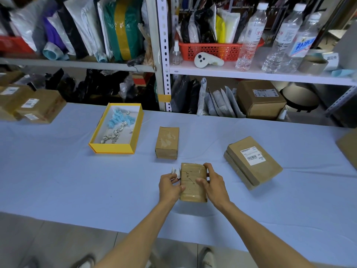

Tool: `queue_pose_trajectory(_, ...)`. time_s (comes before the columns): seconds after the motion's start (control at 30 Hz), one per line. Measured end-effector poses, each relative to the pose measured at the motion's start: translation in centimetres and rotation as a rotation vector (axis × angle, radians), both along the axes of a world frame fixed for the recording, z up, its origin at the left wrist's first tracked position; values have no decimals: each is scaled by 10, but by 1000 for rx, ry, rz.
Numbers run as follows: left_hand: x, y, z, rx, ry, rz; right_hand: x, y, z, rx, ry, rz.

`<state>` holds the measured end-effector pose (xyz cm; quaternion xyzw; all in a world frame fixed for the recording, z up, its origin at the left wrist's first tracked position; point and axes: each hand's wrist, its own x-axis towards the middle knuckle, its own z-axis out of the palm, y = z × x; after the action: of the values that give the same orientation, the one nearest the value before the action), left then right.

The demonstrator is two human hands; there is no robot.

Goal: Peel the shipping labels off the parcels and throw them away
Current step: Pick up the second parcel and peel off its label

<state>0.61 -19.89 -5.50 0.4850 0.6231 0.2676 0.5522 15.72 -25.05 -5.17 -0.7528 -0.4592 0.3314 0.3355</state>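
Your left hand (171,185) pinches the peeled label (175,171) at nine o'clock of the parcel (193,185); your right hand (213,183) clamps the three-o'clock side to steady it. The yellow box (112,148) at ten o'clock, holding crumpled scraps, likely serves as bin.

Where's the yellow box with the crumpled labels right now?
In the head view, the yellow box sits left of centre on the table, left of the bare middle parcel and beyond the left hand.
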Motion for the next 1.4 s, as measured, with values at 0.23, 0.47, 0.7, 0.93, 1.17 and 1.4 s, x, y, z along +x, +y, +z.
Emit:
queue_pose_trajectory(0.23,2,-1,4,-38,-53,-15,-2,8,7,-45,-79,-14)
queue_pose_trajectory(0.47,-1,-2,4,-68,-112,-19,-16,14,15,-183,-317,-35)
queue_pose_trajectory(0.7,-1,-2,4,-58,-108,-29,-8,14,13,-95,-196,-66)
queue_pose_trajectory(0.93,0,3,5,-59,-91,-54,5,3,7,-174,-190,205)
queue_pose_trajectory(1.17,-2,2,5,-56,-94,-51,-3,9,10,-53,-171,89)
queue_pose_trajectory(1.4,-1,-2,6,-49,-133,-35,-11,16,16,-187,-230,125)
